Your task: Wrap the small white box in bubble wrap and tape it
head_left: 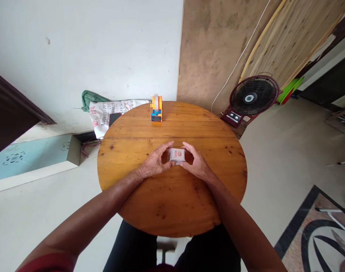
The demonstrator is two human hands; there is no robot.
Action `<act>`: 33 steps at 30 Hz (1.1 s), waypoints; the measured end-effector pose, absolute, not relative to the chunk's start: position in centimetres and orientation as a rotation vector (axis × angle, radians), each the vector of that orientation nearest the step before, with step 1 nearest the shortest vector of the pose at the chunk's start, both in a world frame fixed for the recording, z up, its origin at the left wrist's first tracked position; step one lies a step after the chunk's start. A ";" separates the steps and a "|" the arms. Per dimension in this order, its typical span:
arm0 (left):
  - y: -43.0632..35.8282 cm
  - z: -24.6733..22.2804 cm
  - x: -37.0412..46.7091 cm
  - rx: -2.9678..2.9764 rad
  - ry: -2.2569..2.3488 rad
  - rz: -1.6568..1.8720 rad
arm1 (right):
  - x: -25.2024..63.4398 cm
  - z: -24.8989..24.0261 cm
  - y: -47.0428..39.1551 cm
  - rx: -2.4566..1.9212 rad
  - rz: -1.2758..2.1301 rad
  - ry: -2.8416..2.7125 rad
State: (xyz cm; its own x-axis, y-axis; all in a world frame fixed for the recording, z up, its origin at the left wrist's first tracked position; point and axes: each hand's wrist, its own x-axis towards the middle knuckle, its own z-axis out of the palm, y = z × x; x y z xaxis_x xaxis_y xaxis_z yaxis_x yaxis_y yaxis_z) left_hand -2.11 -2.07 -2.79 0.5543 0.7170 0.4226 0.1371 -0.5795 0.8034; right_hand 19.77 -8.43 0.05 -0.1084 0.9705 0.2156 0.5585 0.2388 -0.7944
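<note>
A small white box with red print (177,155), wrapped in clear, crinkled plastic, is at the middle of the round wooden table (172,204). My left hand (158,160) is curved around its left end, the thumb at the near left corner. On the opposite end, my right hand (197,161) grips it the same way, with its thumb by the near right corner. Both index fingers arch over the far side. Whether the box rests on the wood or is lifted slightly, I cannot tell.
An orange and blue tape dispenser (157,109) stands near the table's far edge. Behind the table to the left lie a printed white sack (100,117) and a green bag (90,99). A dark red fan (250,96) stands beyond the far right edge.
</note>
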 end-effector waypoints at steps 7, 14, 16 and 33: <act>-1.8 -3.2 -1.8 2.119 0.750 1.054 | 19.3 -0.3 -8.3 -1.369 0.599 -1.745; -1.8 -2.8 -2.0 2.237 0.811 0.966 | 19.7 -0.4 -8.0 -1.417 0.740 -1.773; -1.9 -2.5 -2.2 2.235 0.805 0.958 | 20.1 -0.2 -8.2 -1.403 0.780 -1.747; -1.9 -2.1 -2.5 2.257 0.857 0.926 | 20.0 -0.1 -8.2 -1.428 0.752 -1.696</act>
State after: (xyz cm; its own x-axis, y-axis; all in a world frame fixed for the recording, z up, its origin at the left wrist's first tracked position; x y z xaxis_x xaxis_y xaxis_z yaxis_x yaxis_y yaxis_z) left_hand -2.55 -1.86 -2.08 0.5594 0.7240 0.4035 0.3465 -0.6465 0.6797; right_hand 20.02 -8.16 -0.15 -0.0654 0.9801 0.1874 0.5191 0.1938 -0.8324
